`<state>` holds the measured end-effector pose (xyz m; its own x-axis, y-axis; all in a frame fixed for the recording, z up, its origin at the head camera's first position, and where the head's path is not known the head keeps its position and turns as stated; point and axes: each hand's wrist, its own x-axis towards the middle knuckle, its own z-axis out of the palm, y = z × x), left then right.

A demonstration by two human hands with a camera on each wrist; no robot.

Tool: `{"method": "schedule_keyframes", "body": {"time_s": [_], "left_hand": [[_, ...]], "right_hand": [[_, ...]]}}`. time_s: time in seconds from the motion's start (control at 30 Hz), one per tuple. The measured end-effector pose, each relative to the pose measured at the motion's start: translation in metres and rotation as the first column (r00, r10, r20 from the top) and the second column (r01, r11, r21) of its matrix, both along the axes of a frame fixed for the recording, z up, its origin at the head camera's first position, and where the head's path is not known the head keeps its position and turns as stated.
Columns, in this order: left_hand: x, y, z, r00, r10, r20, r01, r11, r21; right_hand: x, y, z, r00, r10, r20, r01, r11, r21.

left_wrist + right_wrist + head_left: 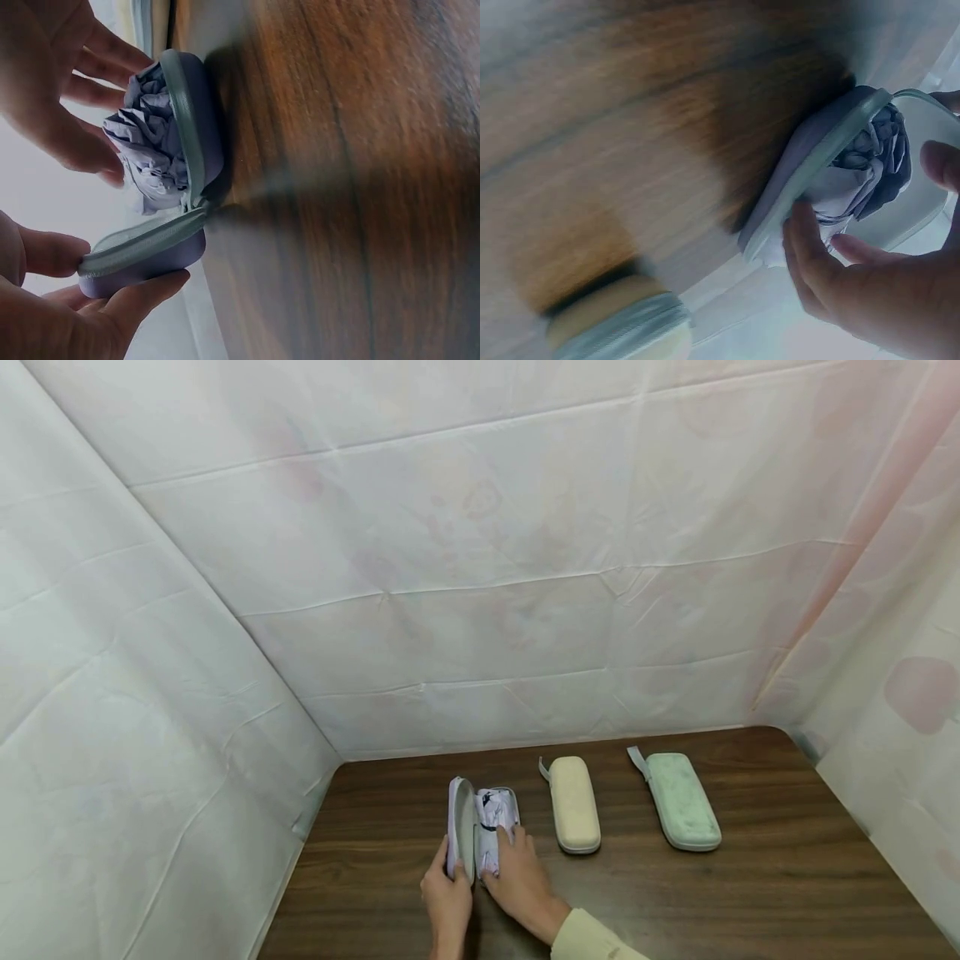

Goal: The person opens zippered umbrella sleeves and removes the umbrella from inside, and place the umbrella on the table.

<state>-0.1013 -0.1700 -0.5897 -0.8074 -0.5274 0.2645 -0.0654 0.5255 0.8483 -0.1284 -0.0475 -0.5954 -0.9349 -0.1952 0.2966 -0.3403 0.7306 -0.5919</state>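
Note:
A lavender zip case (452,814) stands unzipped and spread apart at the table's front left, its pale lining showing. My left hand (447,897) grips the raised half, thumb on the zipper rim and fingers behind the shell (142,274). In the other half lies a crumpled bundle of lavender fabric (150,142), with a dark strap across it in the head view. Over this bundle my right hand (519,877) is spread, its fingers (810,240) touching the fabric near the case rim. Whether anything lies beneath the fabric is hidden.
To the right, a cream zip case (574,806) lies closed, and beyond it a mint green zip case (682,802). Each has a wrist loop at its far end. A pale patterned cloth (487,635) hangs behind the dark wooden table (360,860) and on both sides.

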Motion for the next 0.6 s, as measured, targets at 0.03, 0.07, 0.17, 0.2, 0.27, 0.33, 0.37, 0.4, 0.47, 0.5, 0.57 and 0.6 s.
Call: {"method": "schedule_keyframes", "body": {"time_s": [0.03, 0.07, 0.17, 0.2, 0.27, 0.33, 0.37, 0.4, 0.47, 0.5, 0.57, 0.6], "left_hand": [[0.000, -0.001, -0.001, 1.000, 0.002, -0.002, -0.002, 1.000, 0.001], [0.001, -0.001, -0.001, 1.000, 0.002, -0.003, -0.002, 1.000, 0.001], [0.001, -0.003, -0.003, 1.000, 0.000, -0.002, 0.000, 1.000, -0.003], [0.002, -0.003, -0.003, 1.000, -0.002, -0.001, 0.002, 1.000, -0.002], [0.002, -0.004, -0.003, 1.000, -0.005, 0.004, 0.005, 1.000, -0.004], [0.002, -0.004, -0.004, 1.000, -0.006, 0.008, 0.006, 1.000, -0.005], [0.002, -0.004, -0.003, 1.000, -0.005, 0.010, 0.005, 1.000, -0.004], [0.002, -0.003, -0.003, 1.000, -0.004, 0.011, 0.004, 1.000, -0.001], [0.002, -0.003, -0.002, 1.000, -0.005, 0.011, 0.005, 1.000, -0.001], [0.002, -0.003, -0.002, 1.000, -0.007, 0.012, 0.007, 1.000, 0.001], [0.002, -0.002, -0.002, 1.000, -0.009, 0.013, 0.009, 1.000, 0.004], [0.002, -0.002, -0.002, 1.000, -0.011, 0.015, 0.011, 1.000, 0.005]], "right_hand": [[-0.001, -0.002, -0.001, 1.000, -0.008, -0.002, 0.009, 1.000, 0.020], [-0.001, -0.003, -0.001, 1.000, -0.016, -0.005, 0.016, 0.999, 0.039], [-0.002, -0.008, -0.002, 0.999, -0.047, -0.010, 0.048, 0.994, 0.099], [-0.002, -0.009, -0.002, 0.998, -0.055, -0.008, 0.056, 0.992, 0.117], [-0.003, -0.012, -0.002, 0.997, -0.071, -0.014, 0.073, 0.986, 0.148], [-0.004, -0.015, -0.001, 0.996, -0.083, -0.026, 0.086, 0.983, 0.160], [-0.004, -0.016, -0.002, 0.996, -0.088, -0.034, 0.092, 0.982, 0.164], [-0.004, -0.017, -0.001, 0.995, -0.091, -0.044, 0.097, 0.982, 0.164], [-0.005, -0.020, -0.001, 0.993, -0.098, -0.065, 0.108, 0.980, 0.165], [-0.006, -0.021, -0.001, 0.992, -0.102, -0.077, 0.114, 0.980, 0.164], [-0.006, -0.023, -0.001, 0.990, -0.108, -0.091, 0.122, 0.978, 0.169], [-0.007, -0.024, -0.001, 0.990, -0.110, -0.093, 0.125, 0.977, 0.172]]}}
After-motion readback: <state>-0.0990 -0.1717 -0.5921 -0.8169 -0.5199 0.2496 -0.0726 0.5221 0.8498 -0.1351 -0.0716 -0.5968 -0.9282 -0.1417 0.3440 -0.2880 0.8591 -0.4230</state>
